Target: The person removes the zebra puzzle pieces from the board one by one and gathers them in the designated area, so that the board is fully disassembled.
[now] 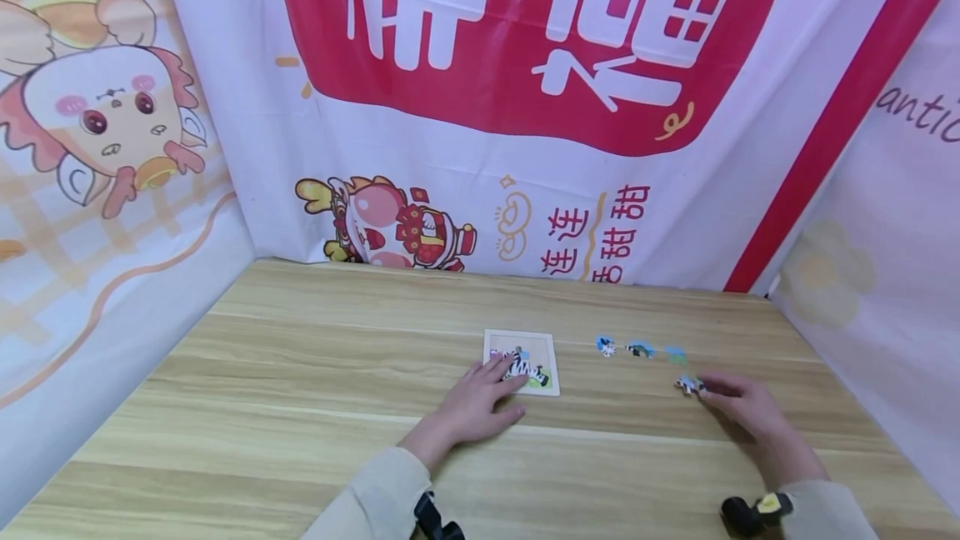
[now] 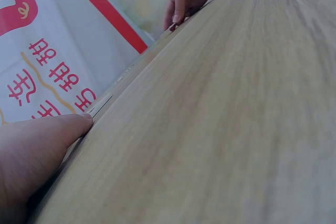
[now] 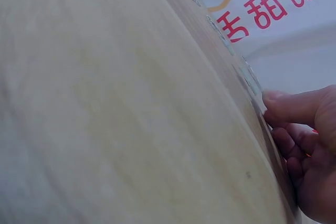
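A small square jigsaw board [image 1: 552, 387] with a zebra picture lies flat on the table. My left hand [image 1: 474, 403] rests on its lower left part with fingers extended, covering some of the picture. To the right, my right hand [image 1: 752, 413] pinches a jigsaw piece [image 1: 686, 385] between thumb and fingers, close to the tabletop. Seen from the left wrist, the left hand [image 2: 39, 148] touches the board's edge. In the right wrist view, the right hand [image 3: 310, 140] has its thumb extended and other fingers curled; the pinched piece is hard to make out there.
Three loose jigsaw pieces lie in a row between the board and my right hand: one blue and white [image 1: 606, 346], one dark and green [image 1: 640, 349], one pale blue-green [image 1: 676, 354]. Printed cloth [image 1: 525, 215] stands along the wooden table's [image 1: 300, 373] back and sides.
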Available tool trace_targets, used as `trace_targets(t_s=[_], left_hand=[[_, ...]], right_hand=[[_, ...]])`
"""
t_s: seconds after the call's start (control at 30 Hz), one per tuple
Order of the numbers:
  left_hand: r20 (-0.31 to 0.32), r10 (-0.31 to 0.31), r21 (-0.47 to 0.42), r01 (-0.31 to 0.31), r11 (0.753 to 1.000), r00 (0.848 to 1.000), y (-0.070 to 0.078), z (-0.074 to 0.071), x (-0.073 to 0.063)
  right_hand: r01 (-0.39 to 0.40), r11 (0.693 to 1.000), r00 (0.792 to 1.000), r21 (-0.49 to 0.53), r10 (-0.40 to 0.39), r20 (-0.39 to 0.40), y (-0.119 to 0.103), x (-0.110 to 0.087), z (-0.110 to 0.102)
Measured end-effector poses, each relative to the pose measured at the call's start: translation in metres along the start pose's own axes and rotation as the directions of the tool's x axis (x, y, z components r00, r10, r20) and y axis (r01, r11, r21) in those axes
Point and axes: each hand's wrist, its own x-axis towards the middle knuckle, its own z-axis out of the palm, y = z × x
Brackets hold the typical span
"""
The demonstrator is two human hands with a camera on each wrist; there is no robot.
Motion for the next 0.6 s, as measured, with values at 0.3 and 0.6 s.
trace_targets(t_s=[0.3,0.6], left_hand=[[0.002,0.000,-0.001,0.000,1.000,1.000,-0.0008,0.0009,0.0002],[-0.006,0.006,-0.004,-0.006,1.000,1.000,0.0003,-0.0011,0.0001]], right_hand=[[-0.007,0.997,0.999,-0.075,0.009,0.033,-0.0014,0.0019,0.0019],[0.005,0.995,0.999,-0.098,-0.001,0.037,-0.0023,0.0029,0.0029]])
